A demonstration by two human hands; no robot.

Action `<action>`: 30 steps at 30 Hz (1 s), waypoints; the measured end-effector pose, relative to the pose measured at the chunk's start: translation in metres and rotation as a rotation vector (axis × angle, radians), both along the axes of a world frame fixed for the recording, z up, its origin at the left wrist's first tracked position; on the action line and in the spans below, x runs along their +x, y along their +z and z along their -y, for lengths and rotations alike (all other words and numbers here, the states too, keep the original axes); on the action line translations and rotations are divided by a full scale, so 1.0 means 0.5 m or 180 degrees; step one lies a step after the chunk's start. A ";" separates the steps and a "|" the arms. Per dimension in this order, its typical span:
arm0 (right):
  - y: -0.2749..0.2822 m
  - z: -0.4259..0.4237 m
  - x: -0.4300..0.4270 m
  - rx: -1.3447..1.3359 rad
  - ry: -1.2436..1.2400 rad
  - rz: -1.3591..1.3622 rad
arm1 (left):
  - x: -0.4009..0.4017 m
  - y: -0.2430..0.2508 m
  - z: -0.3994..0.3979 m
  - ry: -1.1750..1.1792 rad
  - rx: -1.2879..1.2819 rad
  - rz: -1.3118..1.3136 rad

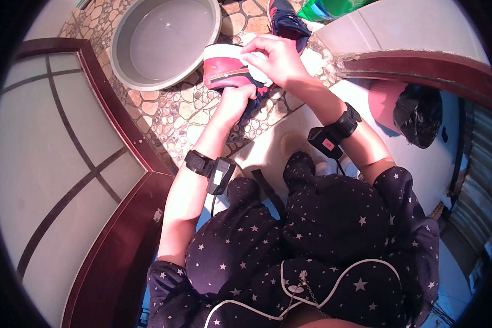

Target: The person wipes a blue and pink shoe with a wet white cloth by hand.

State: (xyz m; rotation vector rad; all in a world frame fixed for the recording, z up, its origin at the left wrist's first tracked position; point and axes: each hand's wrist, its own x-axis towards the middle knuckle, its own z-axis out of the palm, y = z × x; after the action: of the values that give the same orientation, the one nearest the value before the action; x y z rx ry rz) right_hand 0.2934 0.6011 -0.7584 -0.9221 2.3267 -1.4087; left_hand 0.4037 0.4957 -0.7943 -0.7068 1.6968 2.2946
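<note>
My left hand (237, 100) grips a red and navy shoe (223, 67) at its collar opening, with the white sole edge turned up and away from me. My right hand (272, 57) pinches a white cloth or tissue (259, 73) against the shoe's side, close to the sole; the fingers partly hide it. Just beyond my right hand, a second navy and red shoe (289, 22) rests on the pebble-patterned floor. Another white piece (311, 61), perhaps tissue, lies right of my right hand, washed out by bright light.
A grey basin (119, 61) holding shallow liquid stands at the upper left. A green plastic package (332, 9) is at the top right. Dark red door frames (123, 127) flank me. A black plastic bag (418, 115) sits beside a pink object (383, 100) on the right.
</note>
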 end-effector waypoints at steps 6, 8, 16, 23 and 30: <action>0.011 0.002 0.005 -0.0104 0.0268 -0.0195 | -0.009 0.007 -0.005 0.0005 -0.0178 0.0036; 0.011 0.002 0.004 -0.0084 0.0284 -0.0168 | -0.009 0.000 -0.005 -0.0064 -0.0402 -0.0058; 0.014 0.010 0.014 -0.0184 0.0435 -0.0471 | -0.013 0.017 -0.008 -0.0097 -0.0441 -0.0145; 0.008 0.011 0.008 -0.0324 0.0664 -0.0877 | -0.016 0.023 -0.011 -0.0316 -0.0591 -0.0111; 0.013 0.016 0.018 -0.0349 0.0749 -0.0871 | -0.009 -0.011 -0.012 -0.0420 -0.1296 -0.0876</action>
State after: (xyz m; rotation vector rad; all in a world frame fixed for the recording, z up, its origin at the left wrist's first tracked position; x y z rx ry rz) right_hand 0.3022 0.5933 -0.7518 -1.4503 2.2463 -1.3970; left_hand 0.3992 0.5019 -0.7999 -0.3364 2.2974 2.0510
